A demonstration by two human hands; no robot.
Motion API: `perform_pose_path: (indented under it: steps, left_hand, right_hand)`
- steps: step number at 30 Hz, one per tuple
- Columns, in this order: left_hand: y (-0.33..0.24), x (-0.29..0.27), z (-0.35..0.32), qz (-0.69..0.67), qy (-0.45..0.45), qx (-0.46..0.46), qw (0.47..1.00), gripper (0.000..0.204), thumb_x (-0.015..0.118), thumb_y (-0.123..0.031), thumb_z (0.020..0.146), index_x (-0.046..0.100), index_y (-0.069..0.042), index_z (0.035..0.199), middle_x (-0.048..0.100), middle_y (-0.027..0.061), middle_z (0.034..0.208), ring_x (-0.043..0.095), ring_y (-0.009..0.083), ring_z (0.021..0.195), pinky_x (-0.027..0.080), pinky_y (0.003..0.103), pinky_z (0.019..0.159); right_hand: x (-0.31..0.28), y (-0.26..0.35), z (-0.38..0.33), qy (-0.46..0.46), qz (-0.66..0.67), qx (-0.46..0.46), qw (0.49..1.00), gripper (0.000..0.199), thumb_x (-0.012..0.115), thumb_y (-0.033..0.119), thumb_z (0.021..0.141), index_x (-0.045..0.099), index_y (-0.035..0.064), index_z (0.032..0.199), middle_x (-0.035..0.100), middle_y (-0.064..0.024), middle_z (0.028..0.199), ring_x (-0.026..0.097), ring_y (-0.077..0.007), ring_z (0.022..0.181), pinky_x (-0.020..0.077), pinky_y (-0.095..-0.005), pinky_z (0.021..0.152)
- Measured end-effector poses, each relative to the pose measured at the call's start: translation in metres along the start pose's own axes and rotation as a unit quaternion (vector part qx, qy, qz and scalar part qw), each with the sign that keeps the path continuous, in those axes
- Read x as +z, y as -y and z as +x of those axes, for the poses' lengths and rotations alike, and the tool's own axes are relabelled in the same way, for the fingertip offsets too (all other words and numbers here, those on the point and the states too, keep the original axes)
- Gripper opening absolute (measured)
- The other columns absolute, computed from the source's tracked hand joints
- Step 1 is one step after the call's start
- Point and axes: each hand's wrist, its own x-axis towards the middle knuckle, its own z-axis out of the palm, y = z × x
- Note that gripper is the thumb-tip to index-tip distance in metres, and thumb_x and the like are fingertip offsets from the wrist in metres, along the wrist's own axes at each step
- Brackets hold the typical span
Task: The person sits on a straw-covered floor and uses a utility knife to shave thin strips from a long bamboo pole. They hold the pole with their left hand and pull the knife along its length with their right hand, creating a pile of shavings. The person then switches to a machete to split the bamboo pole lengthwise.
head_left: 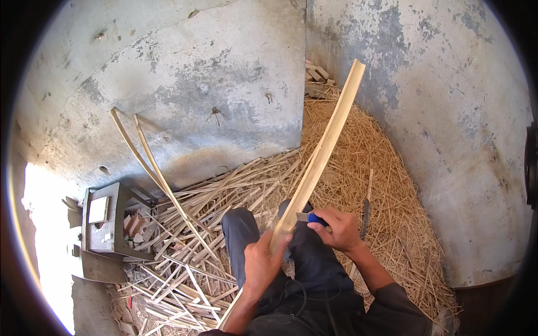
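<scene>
**Caller:** Fingers point(278, 242) of the left hand point(262, 263) are wrapping tight around one long bamboo slat point(328, 140), clamping it low down, just above the person's knees.

**Partner:** And the right hand point(338, 228)?

**Caller:** It's curling shut on a blue-handled knife point(310, 218), and the blade is pressing against the slat's edge right beside the left hand's fingertips.

**Partner:** Where's that slat running?

**Caller:** It's rising from the lap, up and to the right, with its far end pointing at the corner where two grey concrete walls point(224, 84) are meeting. Its lower end is passing under the left forearm.

**Partner:** Counting things for me?

**Caller:** One slat in hand, one knife, two hands. Left of the slat, two thin bent strips point(147, 157) are leaning against the wall, side by side. Below them, loose split strips point(185, 280) are lying criss-crossed, too many to count. Right of the slat, one dark curved blade point(365, 217) is lying on the shavings point(386, 185).

**Partner:** Any containers?

**Caller:** One grey boxy metal thing point(106, 221) is sitting well left of the slat; I'm seeing reddish brick pieces point(133, 224) just beside it, but I can't tell what's inside.
</scene>
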Motion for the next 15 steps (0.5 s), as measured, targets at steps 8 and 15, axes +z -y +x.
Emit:
perform_pose_path:
  steps: [8,15]
  left_hand:
    - [-0.011,0.002,0.000,0.002,-0.005,0.011,1.000,0.033,0.076,-0.031,0.099,0.066,0.001,0.093,0.065,0.0235,0.065,0.069,0.0434,0.063,0.050,0.045,0.053]
    - [-0.015,0.001,-0.001,0.001,-0.005,0.007,1.000,0.034,0.076,-0.031,0.099,0.066,0.001,0.092,0.064,0.0233,0.064,0.068,0.0433,0.061,0.050,0.045,0.053]
  right_hand:
    - [0.009,0.006,0.000,0.002,-0.010,-0.039,0.999,0.032,0.079,0.036,0.094,0.074,0.0075,0.106,0.068,-0.0058,0.080,0.069,-0.0239,0.062,0.0532,-0.0355,0.053]
    - [0.006,0.010,0.003,0.002,-0.030,-0.048,0.998,0.030,0.079,0.036,0.093,0.074,0.0086,0.105,0.064,-0.0040,0.076,0.066,-0.0219,0.059,0.0511,-0.0351,0.051]
